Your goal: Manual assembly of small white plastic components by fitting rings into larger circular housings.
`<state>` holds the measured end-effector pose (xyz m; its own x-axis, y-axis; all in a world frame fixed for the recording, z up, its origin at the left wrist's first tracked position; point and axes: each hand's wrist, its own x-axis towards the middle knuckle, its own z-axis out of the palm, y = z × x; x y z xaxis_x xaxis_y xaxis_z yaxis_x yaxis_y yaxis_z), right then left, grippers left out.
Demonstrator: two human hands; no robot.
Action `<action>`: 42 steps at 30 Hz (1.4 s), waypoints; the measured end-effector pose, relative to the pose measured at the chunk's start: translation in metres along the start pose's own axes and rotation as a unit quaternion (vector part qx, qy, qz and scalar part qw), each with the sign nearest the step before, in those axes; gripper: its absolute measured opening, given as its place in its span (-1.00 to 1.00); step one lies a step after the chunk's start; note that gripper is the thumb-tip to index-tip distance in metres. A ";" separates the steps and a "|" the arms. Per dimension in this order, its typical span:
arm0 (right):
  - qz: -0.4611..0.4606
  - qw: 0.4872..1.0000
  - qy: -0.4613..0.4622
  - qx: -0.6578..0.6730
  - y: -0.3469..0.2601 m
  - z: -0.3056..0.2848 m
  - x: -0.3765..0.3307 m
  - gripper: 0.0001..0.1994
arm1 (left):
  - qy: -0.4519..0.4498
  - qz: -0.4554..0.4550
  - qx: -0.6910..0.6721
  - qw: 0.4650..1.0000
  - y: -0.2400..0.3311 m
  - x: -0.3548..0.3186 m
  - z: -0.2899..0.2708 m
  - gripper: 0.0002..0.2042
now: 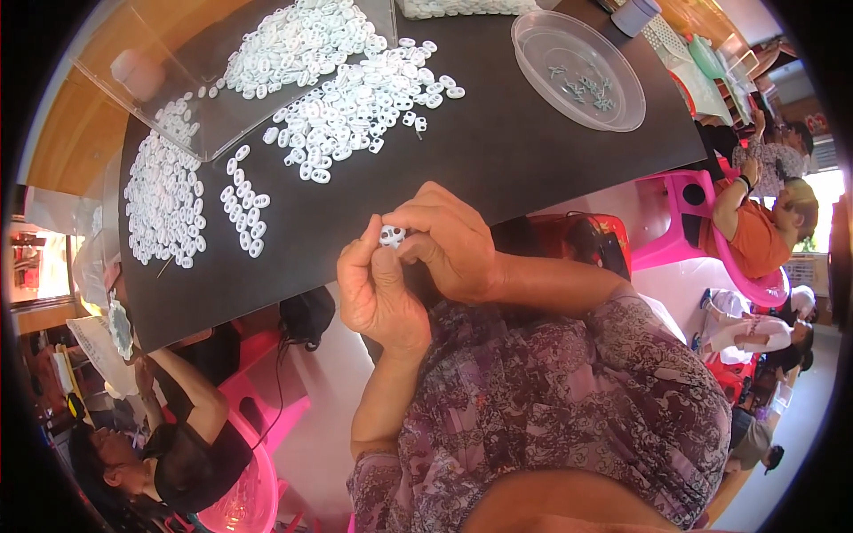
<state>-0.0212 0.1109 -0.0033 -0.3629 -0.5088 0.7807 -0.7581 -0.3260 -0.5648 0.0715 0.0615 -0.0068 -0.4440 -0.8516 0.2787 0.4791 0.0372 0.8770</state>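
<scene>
Dark table (498,133), white piece (392,236) between hands (382,298) (453,244)

The white piece (392,237) (its finer details too small to tell) is partly hidden by the fingers (386,265).

On the surface (462,169), a heap of parts (164,200) lies along the left edge, a loose cluster (241,192) just right of it. A dish (553,43) holding small pieces (588,90) sits near the right edge.
</scene>
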 end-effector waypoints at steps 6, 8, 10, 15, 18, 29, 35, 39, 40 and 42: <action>-0.020 1.000 0.021 -0.009 0.002 0.006 -0.002 -0.75 | 0.009 0.049 0.047 0.998 -0.005 0.000 0.001 -0.75; -0.016 1.000 0.019 -0.009 0.003 0.006 -0.003 -0.75 | 0.008 0.058 0.060 0.996 -0.007 0.001 0.000 -0.75; -0.012 1.000 0.017 -0.010 0.004 0.006 -0.005 -0.75 | 0.002 0.058 0.054 0.997 -0.009 0.001 -0.001 -0.75; -0.015 1.000 0.005 0.005 0.006 0.005 -0.004 -0.74 | -0.009 0.073 0.090 0.993 -0.016 0.002 -0.006 -0.76; -0.008 1.000 0.008 -0.006 0.005 0.003 0.000 -0.74 | -0.013 0.096 0.139 0.986 -0.011 0.004 -0.004 -0.77; 0.084 0.983 0.004 -0.161 0.032 -0.064 0.033 -0.86 | -0.075 -0.058 0.206 0.974 -0.003 0.031 0.003 -0.77; 0.082 0.954 0.089 -0.275 0.083 -0.127 0.120 -0.81 | -0.122 0.037 0.318 0.940 -0.013 0.050 0.001 -0.84; 0.010 0.934 0.105 -0.342 0.136 -0.157 0.166 -0.86 | -0.127 0.089 0.351 0.924 -0.023 0.062 0.008 -0.85; -0.002 0.919 0.099 -0.381 0.143 -0.160 0.177 -0.87 | -0.127 0.092 0.353 0.922 -0.022 0.065 0.008 -0.85; -0.014 0.901 0.099 -0.422 0.160 -0.166 0.194 -0.87 | -0.138 0.115 0.414 0.893 -0.020 0.071 0.010 -0.85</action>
<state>-0.3032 0.0924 0.1023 -0.3630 -0.3310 0.8710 -0.8808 0.4268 -0.2048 0.0230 0.0055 -0.0010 -0.6308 -0.6141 0.4743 -0.0903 0.6652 0.7412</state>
